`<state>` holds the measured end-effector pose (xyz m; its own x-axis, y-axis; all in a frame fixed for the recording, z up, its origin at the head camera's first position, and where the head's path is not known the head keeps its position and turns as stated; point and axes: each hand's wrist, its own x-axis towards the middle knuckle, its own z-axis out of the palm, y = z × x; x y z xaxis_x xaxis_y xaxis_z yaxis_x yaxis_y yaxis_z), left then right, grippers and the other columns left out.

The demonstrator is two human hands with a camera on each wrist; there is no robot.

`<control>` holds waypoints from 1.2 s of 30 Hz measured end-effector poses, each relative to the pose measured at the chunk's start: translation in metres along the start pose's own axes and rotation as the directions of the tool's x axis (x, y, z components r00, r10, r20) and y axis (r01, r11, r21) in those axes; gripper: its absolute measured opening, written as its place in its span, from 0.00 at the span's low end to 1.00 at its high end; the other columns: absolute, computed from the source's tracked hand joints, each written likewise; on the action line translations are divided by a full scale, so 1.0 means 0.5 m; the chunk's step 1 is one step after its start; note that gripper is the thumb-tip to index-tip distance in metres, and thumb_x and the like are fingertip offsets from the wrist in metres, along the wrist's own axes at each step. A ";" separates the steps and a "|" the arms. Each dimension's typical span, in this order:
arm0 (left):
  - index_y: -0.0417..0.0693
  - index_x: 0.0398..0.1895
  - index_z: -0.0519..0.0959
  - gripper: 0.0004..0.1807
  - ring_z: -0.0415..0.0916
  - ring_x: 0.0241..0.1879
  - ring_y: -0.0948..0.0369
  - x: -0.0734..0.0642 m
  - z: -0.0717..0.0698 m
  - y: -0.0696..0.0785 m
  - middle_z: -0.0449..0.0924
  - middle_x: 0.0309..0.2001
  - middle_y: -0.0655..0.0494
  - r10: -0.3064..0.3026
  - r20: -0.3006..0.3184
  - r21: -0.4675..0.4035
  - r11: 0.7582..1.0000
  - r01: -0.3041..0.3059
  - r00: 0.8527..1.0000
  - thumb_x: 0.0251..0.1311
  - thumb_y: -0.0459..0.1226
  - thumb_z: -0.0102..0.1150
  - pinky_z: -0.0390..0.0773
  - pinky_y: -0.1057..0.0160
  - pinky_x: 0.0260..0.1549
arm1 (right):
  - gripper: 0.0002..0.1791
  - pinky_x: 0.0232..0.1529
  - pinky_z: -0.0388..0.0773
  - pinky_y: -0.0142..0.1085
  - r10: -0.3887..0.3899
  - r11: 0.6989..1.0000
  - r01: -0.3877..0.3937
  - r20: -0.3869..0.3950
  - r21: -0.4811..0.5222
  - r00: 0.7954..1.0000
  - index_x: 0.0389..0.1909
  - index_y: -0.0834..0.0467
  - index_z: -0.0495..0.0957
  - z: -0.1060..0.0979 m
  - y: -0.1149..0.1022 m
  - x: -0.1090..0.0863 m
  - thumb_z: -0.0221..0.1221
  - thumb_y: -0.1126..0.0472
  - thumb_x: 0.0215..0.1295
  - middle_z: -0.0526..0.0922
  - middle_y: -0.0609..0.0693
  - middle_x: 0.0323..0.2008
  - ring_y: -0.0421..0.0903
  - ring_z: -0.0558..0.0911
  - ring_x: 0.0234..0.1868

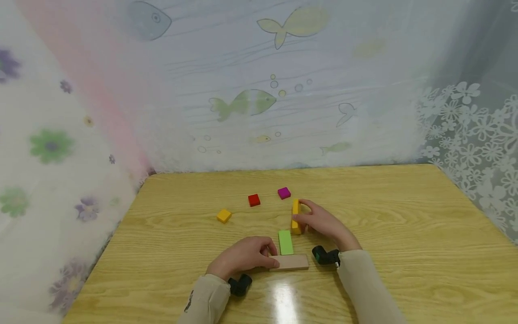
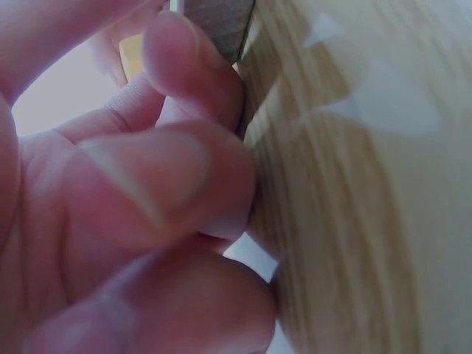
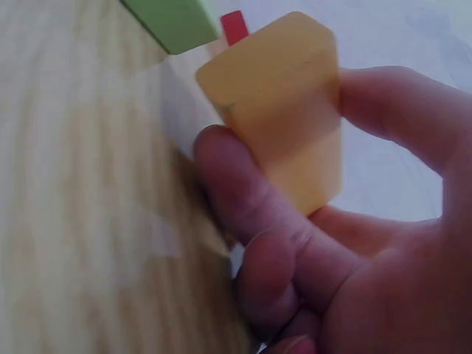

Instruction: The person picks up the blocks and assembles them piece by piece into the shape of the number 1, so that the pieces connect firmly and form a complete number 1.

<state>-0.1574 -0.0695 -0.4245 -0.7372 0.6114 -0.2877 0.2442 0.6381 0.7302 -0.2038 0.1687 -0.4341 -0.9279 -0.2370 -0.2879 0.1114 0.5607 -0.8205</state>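
Observation:
My right hand (image 1: 323, 223) pinches a long yellow block (image 1: 296, 213) between thumb and fingers, holding it on edge. In the right wrist view, the yellow block (image 3: 287, 103) has a slanted end, and the fingertips lie close to the tabletop. At the left end of a plain wooden block (image 1: 293, 262), my left hand (image 1: 244, 254) grips with thumb and forefinger. Its curled fingers fill the left wrist view, with only a corner of the wooden block (image 2: 221, 26) visible. A flat light green block (image 1: 285, 243) lies just behind the wooden one, at right angles to it.
Farther back on the wood-grain table (image 1: 384, 202) lie a small orange-yellow block (image 1: 224, 215), a red block (image 1: 254, 200) and a magenta block (image 1: 284, 193). A patterned curtain (image 1: 243, 135) hangs along the table's back edge. Black wrist cameras sit under both wrists.

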 end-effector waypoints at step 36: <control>0.58 0.27 0.74 0.11 0.67 0.23 0.65 0.001 0.000 -0.002 0.74 0.24 0.64 -0.012 -0.010 -0.001 1.000 0.012 1.000 0.48 0.51 0.62 0.66 0.66 0.24 | 0.41 0.54 0.60 0.51 0.039 0.983 -0.046 -0.043 -0.176 0.998 0.64 0.58 0.56 0.007 -0.040 0.039 0.57 0.43 0.53 0.70 0.52 0.53 0.49 0.69 0.48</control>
<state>-0.1579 -0.0700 -0.4255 -0.7465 0.5989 -0.2901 0.2349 0.6451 0.7271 -0.2228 0.1502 -0.4249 -0.9374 -0.1805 -0.2979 0.0894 0.7020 -0.7065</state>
